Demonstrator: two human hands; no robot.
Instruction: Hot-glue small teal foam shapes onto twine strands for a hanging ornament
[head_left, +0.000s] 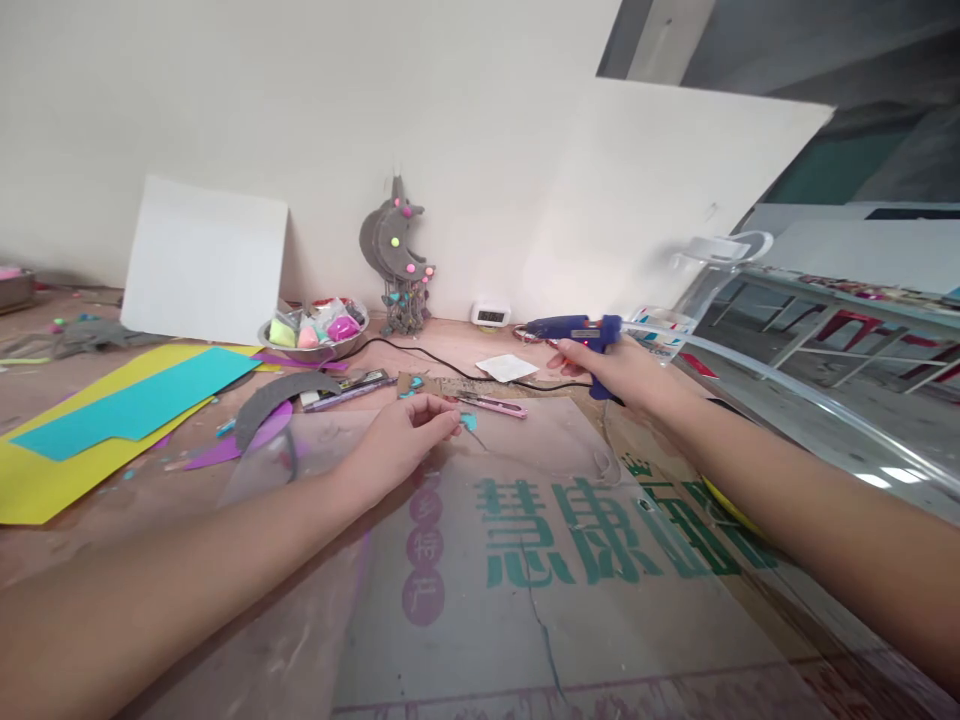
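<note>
The small blue piece (469, 421) lies at the tips of the left hand (405, 437), near the far edge of a clear plastic sheet (450, 660), with a thin grey thread (475, 439) trailing from beside it. The thumb and forefinger are drawn narrowly together there; whether they pinch the piece, the thread or neither, I cannot tell. The right hand (619, 372) is wrapped round a blue glue gun (596, 333), its nozzle pointing left, well apart from the piece.

The step looks like gluing, at the point of steadying the piece with the gun not yet brought to it. The next move would call for a steady left hand and the nozzle angled down to the piece, fingertips kept off the hot end, cord (420, 350) free.

Just beyond the piece lies a pink cutter (495, 405); farther out on the surface (446, 335) are white paper (507, 367), a clock (491, 314) and a bowl (264, 336), with a grey moon (386, 240) against the wall (495, 150).
</note>
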